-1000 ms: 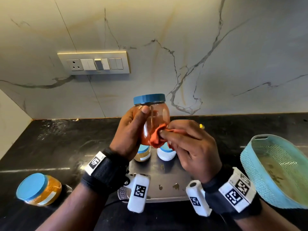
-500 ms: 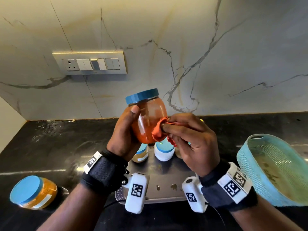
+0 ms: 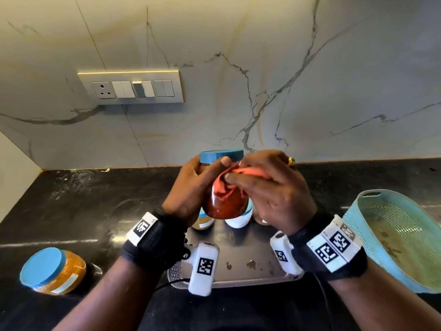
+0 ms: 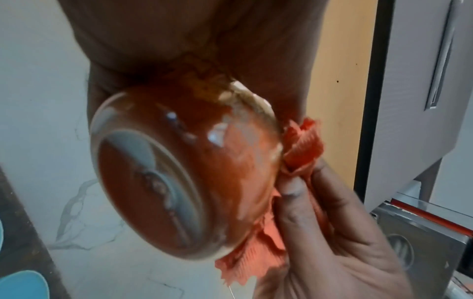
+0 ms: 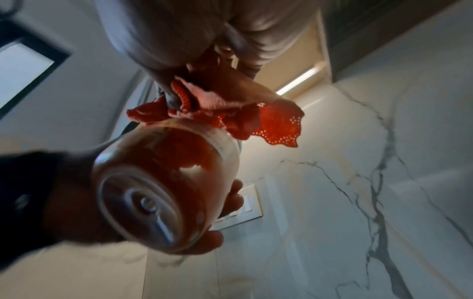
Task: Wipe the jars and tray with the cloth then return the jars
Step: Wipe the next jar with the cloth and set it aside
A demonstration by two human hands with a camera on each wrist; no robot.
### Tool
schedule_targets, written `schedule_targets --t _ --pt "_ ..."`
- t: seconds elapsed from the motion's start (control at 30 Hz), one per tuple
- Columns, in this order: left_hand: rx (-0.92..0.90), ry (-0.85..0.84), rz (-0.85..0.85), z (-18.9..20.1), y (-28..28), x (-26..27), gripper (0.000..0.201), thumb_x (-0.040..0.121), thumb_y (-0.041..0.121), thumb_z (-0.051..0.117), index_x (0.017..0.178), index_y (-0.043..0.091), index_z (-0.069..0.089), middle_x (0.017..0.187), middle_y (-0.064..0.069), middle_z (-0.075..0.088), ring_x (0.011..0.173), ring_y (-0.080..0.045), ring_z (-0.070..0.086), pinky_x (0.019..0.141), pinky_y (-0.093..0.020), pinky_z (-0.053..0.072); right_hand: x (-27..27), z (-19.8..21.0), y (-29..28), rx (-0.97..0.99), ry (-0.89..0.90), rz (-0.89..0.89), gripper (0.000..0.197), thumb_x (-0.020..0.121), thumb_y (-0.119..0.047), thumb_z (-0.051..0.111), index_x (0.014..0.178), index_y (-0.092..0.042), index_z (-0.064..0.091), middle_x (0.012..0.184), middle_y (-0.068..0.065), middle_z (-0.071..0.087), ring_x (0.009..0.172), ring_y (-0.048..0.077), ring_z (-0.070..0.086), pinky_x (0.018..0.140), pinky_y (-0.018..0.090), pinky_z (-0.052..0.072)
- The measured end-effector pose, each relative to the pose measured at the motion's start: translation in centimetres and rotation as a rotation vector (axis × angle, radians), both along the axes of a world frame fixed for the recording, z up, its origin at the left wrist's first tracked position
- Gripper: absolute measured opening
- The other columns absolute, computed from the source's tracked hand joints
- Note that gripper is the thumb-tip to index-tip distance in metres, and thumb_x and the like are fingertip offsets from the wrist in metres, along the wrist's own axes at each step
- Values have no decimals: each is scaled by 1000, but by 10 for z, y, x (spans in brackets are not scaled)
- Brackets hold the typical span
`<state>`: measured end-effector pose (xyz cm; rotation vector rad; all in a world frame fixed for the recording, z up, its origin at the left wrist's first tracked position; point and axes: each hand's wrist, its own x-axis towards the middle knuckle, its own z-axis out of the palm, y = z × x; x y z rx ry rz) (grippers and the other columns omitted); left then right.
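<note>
My left hand (image 3: 191,187) grips a jar (image 3: 225,206) of red paste with a blue lid (image 3: 222,156), held in the air above the steel tray (image 3: 241,249). My right hand (image 3: 269,187) holds an orange cloth (image 3: 224,185) bunched against the jar's side. The left wrist view looks up at the jar's base (image 4: 163,182) with the cloth (image 4: 302,143) beside it. In the right wrist view the cloth (image 5: 271,121) lies over the jar (image 5: 163,182). Other small jars (image 3: 238,218) stand on the tray behind the hands, partly hidden.
A blue-lidded jar (image 3: 53,271) of orange paste lies tilted on the black counter (image 3: 83,211) at the lower left. A light blue mesh basket (image 3: 393,237) stands at the right. A switch panel (image 3: 131,88) sits on the marble wall behind.
The right hand has moved the cloth from the jar's lower right side up across its front toward the lid. The left hand has shifted its grip higher, and the jar sits lower in view.
</note>
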<state>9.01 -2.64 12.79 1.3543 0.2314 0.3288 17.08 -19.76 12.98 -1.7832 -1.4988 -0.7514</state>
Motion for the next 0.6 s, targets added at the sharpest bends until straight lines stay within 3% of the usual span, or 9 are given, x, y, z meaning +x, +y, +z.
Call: schedule_targets --t 0.07,0.17,0.27,0.3,0.4,0.47,0.53,0.6 --pt "-56 -14 -4 1 0 1 84 77 50 74 119 -21 53 99 -25 65 90 -32 65 84 -44 55 1 2 0 83 69 -47 22 91 -1 72 109 -11 79 104 15 69 93 29 65 83 40 54" --pt "-199 -12 -60 8 5 0 87 78 53 77 131 -12 55 118 -29 63 108 -41 61 102 -59 48 -13 -8 -4 29 69 33 24 94 0 67 114 -10 77 109 14 69 98 31 66 85 43 54" --pt "-196 -3 -47 9 10 -2 103 70 61 82 136 -11 50 112 -26 62 97 -36 61 86 -43 49 -23 -26 -4 -57 218 300 29 107 -8 46 128 -20 62 119 18 62 114 50 60 94 61 50" --pt "-181 1 -53 8 9 -3 101 72 60 81 135 -13 49 110 -25 63 93 -36 63 82 -39 51 -22 -25 -4 -40 259 346 29 108 -9 44 127 -23 60 121 19 61 116 51 60 96 63 49" --pt "-139 -11 -37 4 2 -4 74 77 48 72 123 -9 62 111 -26 70 97 -38 69 86 -44 58 -15 -3 -3 26 141 111 23 96 -1 64 114 -9 76 106 17 69 95 33 68 85 40 56" --pt "-126 -13 -19 4 -1 -5 64 75 47 69 114 -5 66 105 -23 71 95 -33 68 87 -44 57 -10 12 3 93 162 -1 19 92 -2 69 108 -8 79 104 14 69 92 26 68 84 31 55" --pt "-144 -11 -1 5 1 -4 73 74 48 73 116 -10 62 108 -28 67 98 -37 65 91 -48 53 -10 14 7 114 170 10 20 92 -2 69 108 -9 79 106 13 69 95 25 67 85 32 54" --pt "-220 -8 -17 7 5 -4 91 71 54 82 128 -12 56 120 -31 62 107 -43 59 98 -55 46 -14 3 2 39 139 71 21 93 -1 68 109 -10 79 109 13 69 97 27 67 85 38 54"
